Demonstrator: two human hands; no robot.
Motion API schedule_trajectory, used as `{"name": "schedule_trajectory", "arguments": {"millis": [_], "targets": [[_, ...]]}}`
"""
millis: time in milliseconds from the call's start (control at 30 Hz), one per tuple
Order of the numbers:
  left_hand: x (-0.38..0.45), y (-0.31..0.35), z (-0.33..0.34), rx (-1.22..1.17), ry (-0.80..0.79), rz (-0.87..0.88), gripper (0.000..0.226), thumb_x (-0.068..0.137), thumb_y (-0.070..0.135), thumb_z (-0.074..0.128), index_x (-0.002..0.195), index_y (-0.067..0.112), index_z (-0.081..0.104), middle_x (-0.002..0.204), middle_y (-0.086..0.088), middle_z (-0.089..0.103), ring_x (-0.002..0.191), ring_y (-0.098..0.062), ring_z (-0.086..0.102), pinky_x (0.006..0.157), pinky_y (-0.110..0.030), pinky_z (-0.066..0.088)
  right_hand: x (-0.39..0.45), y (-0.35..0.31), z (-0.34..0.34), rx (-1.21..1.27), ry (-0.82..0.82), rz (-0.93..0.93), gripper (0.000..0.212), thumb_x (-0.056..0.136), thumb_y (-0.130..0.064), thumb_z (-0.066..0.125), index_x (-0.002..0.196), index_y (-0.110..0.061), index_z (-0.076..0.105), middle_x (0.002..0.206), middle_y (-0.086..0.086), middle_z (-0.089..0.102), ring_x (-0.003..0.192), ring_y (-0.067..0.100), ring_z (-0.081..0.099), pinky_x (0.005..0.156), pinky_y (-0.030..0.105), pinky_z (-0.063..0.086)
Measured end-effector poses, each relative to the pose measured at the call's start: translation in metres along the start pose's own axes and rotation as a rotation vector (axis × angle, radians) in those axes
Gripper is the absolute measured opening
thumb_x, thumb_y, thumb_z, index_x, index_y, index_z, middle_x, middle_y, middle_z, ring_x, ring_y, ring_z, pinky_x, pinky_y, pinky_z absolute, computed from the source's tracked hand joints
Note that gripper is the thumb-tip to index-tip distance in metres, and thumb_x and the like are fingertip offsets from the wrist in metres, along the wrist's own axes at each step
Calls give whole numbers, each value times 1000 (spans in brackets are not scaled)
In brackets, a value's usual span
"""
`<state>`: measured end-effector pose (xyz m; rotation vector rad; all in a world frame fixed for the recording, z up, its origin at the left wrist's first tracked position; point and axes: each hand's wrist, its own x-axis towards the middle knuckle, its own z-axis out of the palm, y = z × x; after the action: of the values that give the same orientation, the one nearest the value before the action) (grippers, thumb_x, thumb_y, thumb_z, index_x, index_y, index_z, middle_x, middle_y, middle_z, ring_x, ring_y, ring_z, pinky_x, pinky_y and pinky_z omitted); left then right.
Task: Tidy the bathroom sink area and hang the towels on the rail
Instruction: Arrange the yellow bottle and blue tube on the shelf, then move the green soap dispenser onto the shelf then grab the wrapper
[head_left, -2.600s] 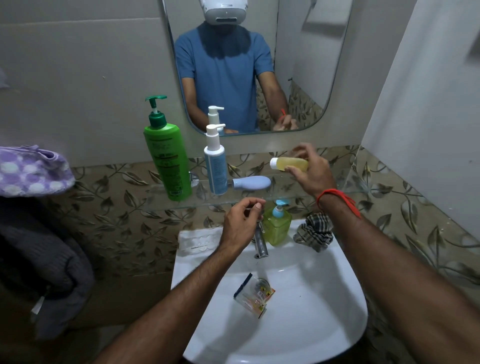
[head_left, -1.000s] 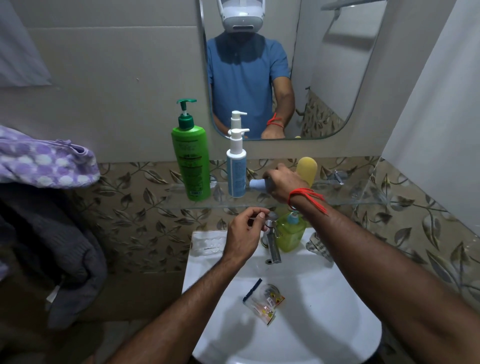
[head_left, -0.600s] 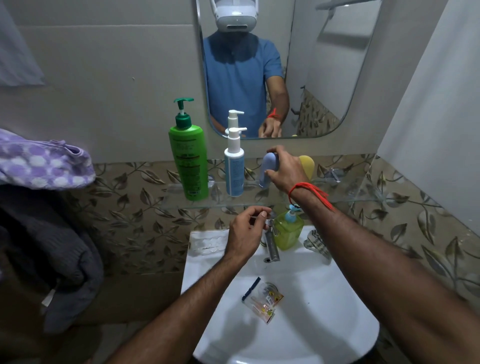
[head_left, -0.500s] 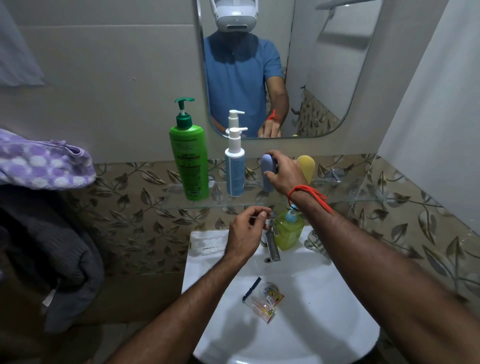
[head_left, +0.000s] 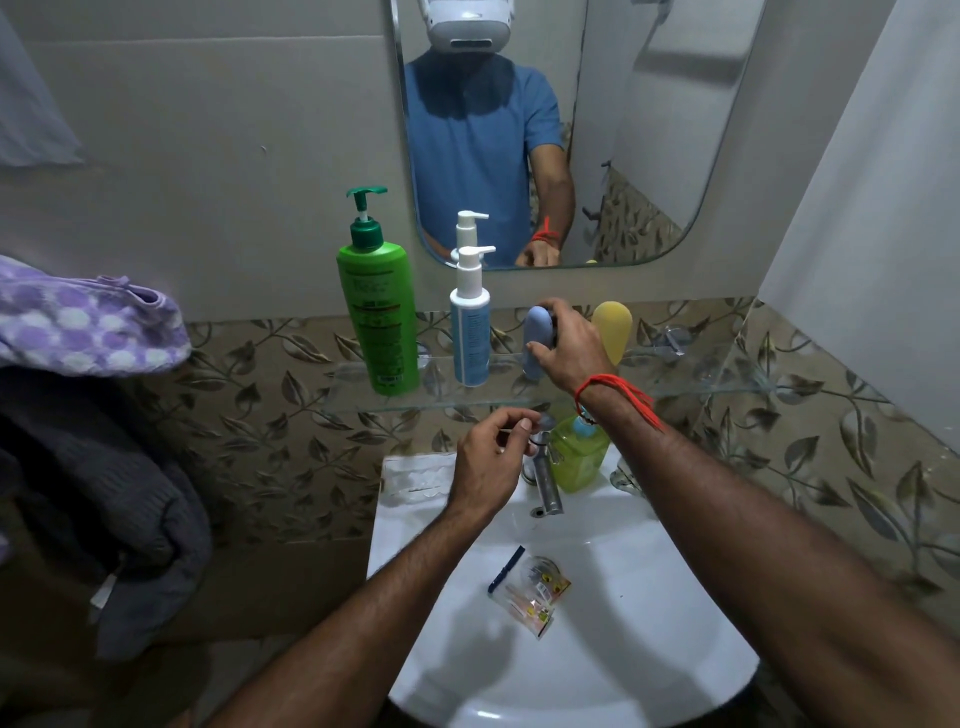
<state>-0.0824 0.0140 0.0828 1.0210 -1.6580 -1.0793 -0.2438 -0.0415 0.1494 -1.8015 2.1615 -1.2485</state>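
My right hand (head_left: 566, 348) grips a pale blue bottle (head_left: 536, 332) and holds it upright on the glass shelf (head_left: 675, 387). A yellow bottle (head_left: 613, 330) stands upside down just right of it. A green pump bottle (head_left: 378, 317) and a white-and-blue pump bottle (head_left: 470, 322) stand to the left on the shelf. My left hand (head_left: 491, 460) hovers by the tap (head_left: 545, 478), fingers pinched on something thin that I cannot make out. In the white sink (head_left: 649, 623) lies a small clear plastic packet (head_left: 530, 592). A purple spotted towel (head_left: 83, 322) and a dark grey towel (head_left: 104, 488) hang at the left.
A green soap dispenser (head_left: 576, 457) stands behind the tap, partly hidden by my right forearm. A mirror (head_left: 545, 130) above the shelf shows a person in a blue shirt. A wall closes in on the right.
My right hand set the yellow bottle upside down on the shelf, then lifted the pale blue bottle from lying flat and stood it upright. My left hand stayed by the tap.
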Motion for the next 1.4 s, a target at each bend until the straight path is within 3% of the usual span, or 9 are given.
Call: {"name": "schedule_trajectory", "arguments": {"millis": [233, 367, 500, 667, 800, 900, 1067, 1200, 1400], "targets": [[2, 3, 1, -23, 5, -10, 21, 102, 16, 58, 103, 31, 72, 93, 11, 77, 77, -6, 73, 61, -22, 52, -10, -1, -7, -40, 59, -105, 55, 89, -17, 69, 140, -9, 48, 133, 16, 52, 122, 32, 51, 107, 40, 40], [5, 5, 3, -47, 32, -13, 23, 101, 19, 58, 101, 40, 69, 96, 11, 77, 86, -10, 74, 76, -41, 62, -31, -9, -20, -22, 283, -358, 41, 92, -9, 59, 132, -4, 56, 126, 18, 55, 117, 33, 52, 105, 38, 41], [2, 0, 9, -53, 55, -27, 17, 101, 24, 59, 113, 33, 68, 107, 7, 76, 99, -12, 72, 85, -45, 61, -68, 16, -25, 53, 371, -532, 25, 88, -4, 54, 113, -4, 53, 105, 18, 56, 98, 34, 54, 88, 37, 47], [-7, -9, 17, -86, 52, -97, 17, 103, 22, 57, 106, 37, 66, 101, 8, 77, 93, -8, 72, 81, -39, 58, -123, 80, -10, 43, 350, -240, 28, 80, -2, 56, 105, -8, 46, 95, 13, 51, 82, 26, 51, 73, 35, 47], [-10, -13, 24, -71, 14, -147, 16, 102, 26, 58, 101, 40, 66, 102, 10, 76, 97, -10, 70, 81, -36, 55, -138, 125, 7, 86, 228, 275, 36, 84, -11, 65, 113, -9, 45, 112, 10, 52, 95, 28, 55, 83, 47, 51], [-11, -16, 28, -60, -2, -173, 13, 102, 28, 58, 105, 37, 67, 107, 9, 75, 101, -14, 69, 83, -38, 56, -128, 143, 19, 80, 63, 506, 60, 81, -21, 76, 128, -5, 42, 131, 19, 45, 114, 38, 53, 93, 45, 48], [-14, -22, 32, -43, -15, -212, 15, 103, 28, 56, 109, 35, 68, 108, 11, 75, 100, -11, 69, 81, -34, 55, -110, 155, 42, 72, -188, 579, 101, 80, -25, 81, 154, -4, 16, 154, 27, 28, 141, 40, 35, 112, 42, 34], [-11, -27, 30, -34, -2, -224, 14, 101, 28, 59, 110, 33, 69, 105, 14, 75, 88, -1, 69, 74, -27, 51, -102, 158, 57, 111, -239, 565, 101, 79, -22, 81, 155, -14, 15, 152, 26, 32, 137, 41, 40, 111, 42, 37], [-10, -36, 31, -25, 20, -255, 13, 100, 29, 60, 107, 37, 69, 106, 12, 75, 90, -7, 70, 75, -28, 52, -97, 162, 73, 174, -281, 518, 104, 78, -26, 82, 156, -19, 12, 153, 19, 35, 135, 38, 45, 111, 42, 40]]}}
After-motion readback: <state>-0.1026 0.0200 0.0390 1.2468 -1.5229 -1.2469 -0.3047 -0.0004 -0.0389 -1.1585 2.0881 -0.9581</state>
